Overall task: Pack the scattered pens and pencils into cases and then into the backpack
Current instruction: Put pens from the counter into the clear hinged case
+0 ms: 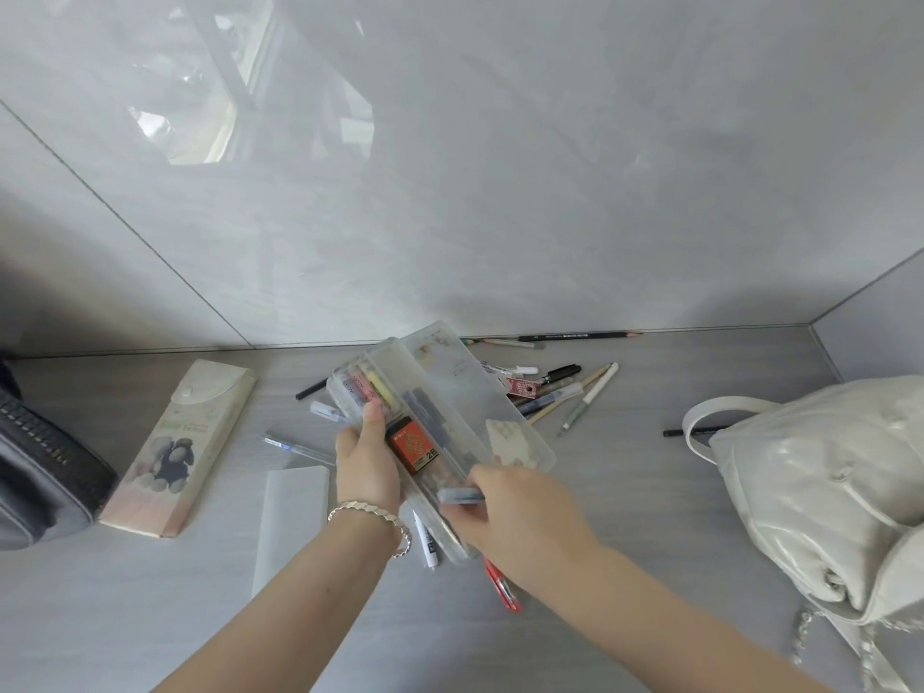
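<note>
1. The clear case (440, 417) is held above the table (625, 492) at the middle of the dial, its lid (470, 387) swung open toward 1 o'clock. It should stay level so the orange 2B box (415, 445) and the pastel sticks (362, 385) do not slide.
2. The left hand (367, 460) grips the case's edge at 8 o'clock, thumb pressed onto the tray and fingers curled beneath. This hold looks firm enough to steady the tray.
3. The right hand (520, 512), at 5 o'clock, has its fingers closed on a grey pen (460, 495). It is blurred, so calling it a pen is a judgement. It lies across the tray's near end.
4. The pen should probably be turned lengthwise, along the 11-to-5 line, before it is released. Crosswise, it would likely stop the lid from closing.
5. Loose pens remain:
   - a pile (560, 387) at 2 o'clock;
   - a blue pen (295, 446) at 9 o'clock;
   - a red pen (502, 587) at 5 o'clock, partly under the right wrist;
   - a black pencil (685, 432) at 3 o'clock.
6. The backpack (820, 472) lies at 3 o'clock, well apart from the case. The case should go in only once its lid is closed.
</note>
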Motion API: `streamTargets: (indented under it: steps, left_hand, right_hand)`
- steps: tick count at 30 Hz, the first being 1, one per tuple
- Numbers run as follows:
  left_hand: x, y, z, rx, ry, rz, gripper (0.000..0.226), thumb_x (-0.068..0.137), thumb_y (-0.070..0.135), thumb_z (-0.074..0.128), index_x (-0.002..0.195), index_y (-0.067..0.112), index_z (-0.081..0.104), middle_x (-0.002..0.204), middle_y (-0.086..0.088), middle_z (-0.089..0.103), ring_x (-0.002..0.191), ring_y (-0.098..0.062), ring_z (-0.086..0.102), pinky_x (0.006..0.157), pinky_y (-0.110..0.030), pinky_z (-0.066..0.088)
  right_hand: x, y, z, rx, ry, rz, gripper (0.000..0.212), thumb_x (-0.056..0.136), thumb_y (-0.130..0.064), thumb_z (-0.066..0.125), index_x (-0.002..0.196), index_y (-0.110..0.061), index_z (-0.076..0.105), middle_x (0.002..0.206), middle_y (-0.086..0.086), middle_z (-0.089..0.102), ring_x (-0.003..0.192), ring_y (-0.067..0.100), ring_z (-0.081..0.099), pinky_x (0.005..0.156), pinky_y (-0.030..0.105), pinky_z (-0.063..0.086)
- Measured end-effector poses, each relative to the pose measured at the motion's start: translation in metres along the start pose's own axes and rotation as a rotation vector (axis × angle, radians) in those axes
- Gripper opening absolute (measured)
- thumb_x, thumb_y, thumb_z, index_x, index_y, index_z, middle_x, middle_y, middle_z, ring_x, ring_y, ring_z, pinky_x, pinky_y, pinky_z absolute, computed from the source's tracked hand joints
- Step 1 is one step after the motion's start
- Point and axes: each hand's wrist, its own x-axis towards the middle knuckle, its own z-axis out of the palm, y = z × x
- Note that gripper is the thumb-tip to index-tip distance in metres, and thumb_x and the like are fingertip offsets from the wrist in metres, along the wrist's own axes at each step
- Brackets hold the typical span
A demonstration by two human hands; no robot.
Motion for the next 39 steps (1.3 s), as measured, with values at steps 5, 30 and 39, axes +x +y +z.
streamTargets:
  steps: [5, 30, 39]
  left_hand:
    - [0.001, 0.002, -0.006, -0.04, 0.022, 0.004, 0.024, 0.086, 0.052, 0.048, 0.082, 0.028, 0.049, 0.089, -0.003, 0.058, 0.096, -0.03, 0.06, 0.092, -0.054, 0.048]
    - [-0.002, 0.015, -0.006, -0.144, 0.017, -0.037, 0.033, 0.09, 0.045, 0.047, 0.105, 0.016, 0.05, 0.083, -0.003, 0.054, 0.078, -0.023, 0.058, 0.063, -0.035, 0.052]
    - [0.014, 0.028, -0.052, 0.199, 0.321, 0.312, 0.047, 0.096, 0.042, 0.031, 0.123, 0.01, 0.053, 0.108, -0.008, 0.054, 0.093, -0.024, 0.047, 0.08, -0.03, 0.03]
  right_hand:
    - [-0.006, 0.001, 0.001, 0.083, 0.007, 0.01, 0.028, 0.091, -0.049, 0.04, 0.083, -0.023, 0.042, 0.064, -0.009, 0.042, 0.055, 0.009, 0.042, 0.046, 0.022, 0.026]
    - [0.007, -0.004, 0.013, -0.01, 0.163, -0.481, 0.029, 0.092, -0.019, 0.046, 0.117, -0.012, 0.061, 0.113, 0.005, 0.058, 0.099, 0.023, 0.05, 0.086, 0.035, 0.045]
    - [0.01, 0.048, 0.035, 0.178, -0.069, 0.249, 0.021, 0.089, -0.031, 0.052, 0.105, -0.018, 0.059, 0.079, -0.013, 0.05, 0.077, 0.008, 0.05, 0.07, 0.023, 0.041]
